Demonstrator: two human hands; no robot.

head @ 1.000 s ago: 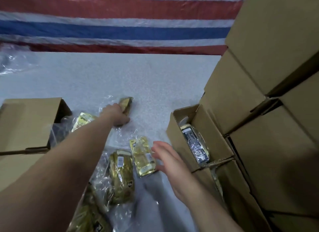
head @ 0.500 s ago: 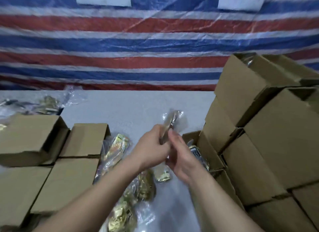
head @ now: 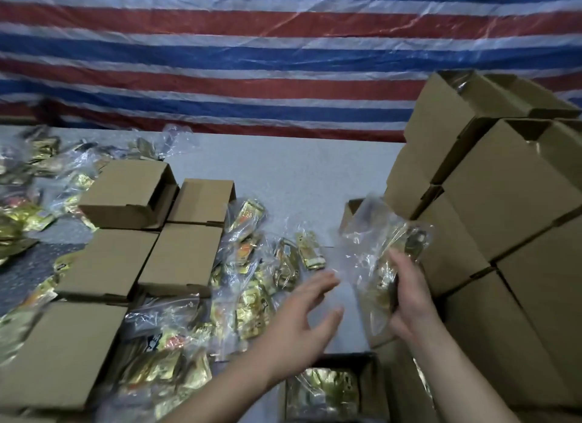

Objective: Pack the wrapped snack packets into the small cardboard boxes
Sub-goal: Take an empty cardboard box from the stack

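Note:
My right hand (head: 409,296) grips a gold snack packet in clear wrap (head: 387,259) and holds it over a small open cardboard box (head: 351,210) that the packet mostly hides. To its left, my left hand (head: 302,322) hovers with fingers spread and holds nothing. Several more wrapped gold packets (head: 252,284) lie in a loose pile on the white table between the hands and the boxes at the left. Another open box (head: 368,388) with gold packets inside sits at the bottom edge, below my hands.
Closed small boxes (head: 179,255) lie in rows at the left. A tall stack of cardboard boxes (head: 504,221) rises on the right. More packets (head: 41,183) are scattered at the far left. A striped tarp (head: 252,60) hangs behind the table (head: 299,170).
The packet passed from both hands into my right hand alone and moved right and down over the open box. My left hand let go and drew back, fingers spread. The view tilted and widened.

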